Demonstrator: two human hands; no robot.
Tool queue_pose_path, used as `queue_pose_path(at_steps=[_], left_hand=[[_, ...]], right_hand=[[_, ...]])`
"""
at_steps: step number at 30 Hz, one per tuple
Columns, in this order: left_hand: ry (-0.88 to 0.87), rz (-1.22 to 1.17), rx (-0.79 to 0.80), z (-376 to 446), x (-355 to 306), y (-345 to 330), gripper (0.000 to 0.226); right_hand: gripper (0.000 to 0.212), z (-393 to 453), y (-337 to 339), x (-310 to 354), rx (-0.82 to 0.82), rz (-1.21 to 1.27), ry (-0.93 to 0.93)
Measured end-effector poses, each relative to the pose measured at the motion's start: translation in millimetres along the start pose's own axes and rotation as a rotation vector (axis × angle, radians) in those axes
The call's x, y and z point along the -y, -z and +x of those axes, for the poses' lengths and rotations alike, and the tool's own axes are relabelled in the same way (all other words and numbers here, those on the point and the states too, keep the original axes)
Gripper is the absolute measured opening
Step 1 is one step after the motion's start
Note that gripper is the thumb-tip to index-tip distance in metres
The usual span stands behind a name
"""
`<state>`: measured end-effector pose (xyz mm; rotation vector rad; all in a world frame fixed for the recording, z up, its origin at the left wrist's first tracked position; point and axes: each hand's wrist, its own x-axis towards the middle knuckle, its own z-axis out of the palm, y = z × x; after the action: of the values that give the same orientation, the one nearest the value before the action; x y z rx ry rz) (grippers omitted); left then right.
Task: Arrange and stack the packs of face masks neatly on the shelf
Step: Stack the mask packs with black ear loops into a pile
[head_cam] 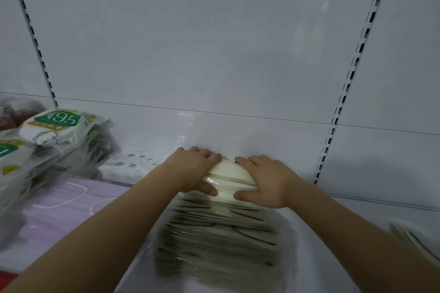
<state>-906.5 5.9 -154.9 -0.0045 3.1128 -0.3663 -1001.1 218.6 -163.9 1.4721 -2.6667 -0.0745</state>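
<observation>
From my head view, both of my hands sit on top of the tall pile of mask packs (pixel 214 233) that stands on the white shelf (pixel 321 233), pushed back toward the rear panel (pixel 214 43) at twelve o'clock. My left hand (pixel 192 169) lies on the left edge of the top pack (pixel 228 171), its fingers (pixel 209 154) curled over the far edge and its thumb pressing the near side, so it clamps that pack. My right hand (pixel 264 178) does the same at three o'clock of the pack, fingers bent over the far rim and thumb flat along the front, gripping it too. I judge I hold it this way, from both sides, to square the slippery plastic wrap with the packs beneath and keep the pile from sliding. The top pack lies flat, its long axis running from nine to three o'clock, its curved edge pointing at twelve toward the panel. At nine o'clock a leaning heap of N95 packs (pixel 57 131) rests against the wall, with lilac masks (pixel 71 200) flat in front of it and a patterned pack (pixel 133 164) behind. At four o'clock a few more packs (pixel 414 238) lie loose, probably waiting to be stacked next.
</observation>
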Motion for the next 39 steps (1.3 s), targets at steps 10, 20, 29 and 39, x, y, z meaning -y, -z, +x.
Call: queue_pose_path(at_steps=[10, 20, 29, 39], left_hand=[[-0.05, -0.055, -0.091, -23, 2, 19, 0.113], [-0.003, -0.106, 0.015, -21, -2, 12, 0.087], [0.028, -0.087, 0.065, -9, -3, 12, 0.082], [0.008, -0.034, -0.075, -26, 2, 18, 0.11]], right_hand=[[0.105, -22, 21, 3, -0.12, 0.044, 0.042], [0.087, -22, 5, 2, -0.02, 0.066, -0.011], [0.094, -8, 6, -1, 0.058, 0.045, -0.032], [0.113, -29, 20, -8, -0.037, 0.111, 0.023]])
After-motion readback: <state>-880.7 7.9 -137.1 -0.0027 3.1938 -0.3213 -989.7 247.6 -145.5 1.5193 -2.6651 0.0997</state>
